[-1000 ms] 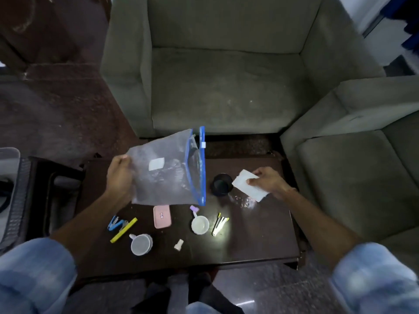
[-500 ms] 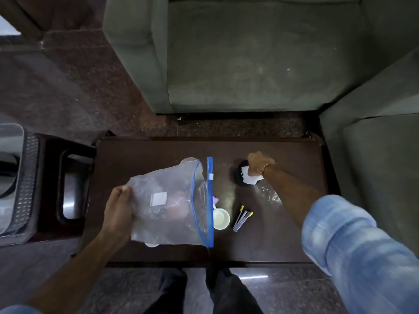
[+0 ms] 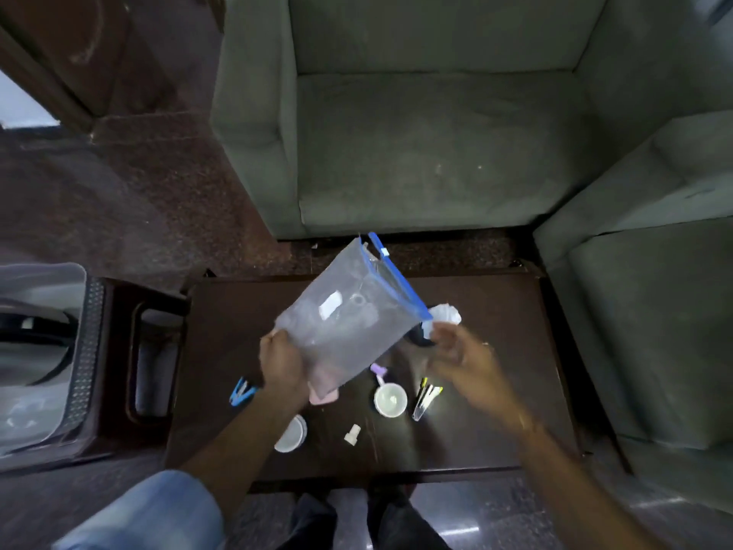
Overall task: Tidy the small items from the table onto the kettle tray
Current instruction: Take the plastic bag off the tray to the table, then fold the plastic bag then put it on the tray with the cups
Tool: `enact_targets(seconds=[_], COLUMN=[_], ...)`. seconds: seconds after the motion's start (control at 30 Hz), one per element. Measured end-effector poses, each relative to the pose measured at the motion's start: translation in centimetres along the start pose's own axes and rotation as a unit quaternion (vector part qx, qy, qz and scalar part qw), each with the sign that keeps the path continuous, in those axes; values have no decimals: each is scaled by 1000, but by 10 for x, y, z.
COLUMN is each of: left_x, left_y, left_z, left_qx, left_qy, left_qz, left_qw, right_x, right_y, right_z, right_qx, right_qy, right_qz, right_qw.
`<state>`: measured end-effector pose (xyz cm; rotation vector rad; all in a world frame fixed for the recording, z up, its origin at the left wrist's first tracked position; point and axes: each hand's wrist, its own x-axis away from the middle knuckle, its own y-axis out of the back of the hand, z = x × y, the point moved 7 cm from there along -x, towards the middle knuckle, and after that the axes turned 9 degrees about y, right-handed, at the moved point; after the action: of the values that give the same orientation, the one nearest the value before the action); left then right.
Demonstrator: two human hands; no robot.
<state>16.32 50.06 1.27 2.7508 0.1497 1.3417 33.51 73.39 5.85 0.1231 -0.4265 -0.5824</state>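
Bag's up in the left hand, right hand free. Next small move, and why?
Probably bring the right hand to the bag's blue zip edge and spread the mouth. The left hand grips only the bag's bottom corner, so the bag hangs tilted above the table, and the right hand, blurred, seems empty beside the mouth. The cup and pens lie loose below.

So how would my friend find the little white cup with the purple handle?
Start at the dark brown wooden table in front of the grey-green sofa. The small round white cup stands left of the yellow-tipped pens. Only it has a purple handle; the other white cup has none showing.
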Motion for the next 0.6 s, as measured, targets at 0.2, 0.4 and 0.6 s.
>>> enact_targets(seconds=[0.2,0.4,0.6], left_x=[74,97,135], left_y=[-53,-23,-54], left_z=[-13,-35,-96], left_qx=[94,-28,-158], left_qy=[30,41,2], left_qz=[108,182,414], left_qw=[989,982,897], right_x=[21,16,30], right_y=[-59,-2,21], right_z=[51,108,148], right_qx=[-268,-261,-204], right_qy=[39,112,152], right_qz=[-74,-145,-23], right_qw=[960,948,967])
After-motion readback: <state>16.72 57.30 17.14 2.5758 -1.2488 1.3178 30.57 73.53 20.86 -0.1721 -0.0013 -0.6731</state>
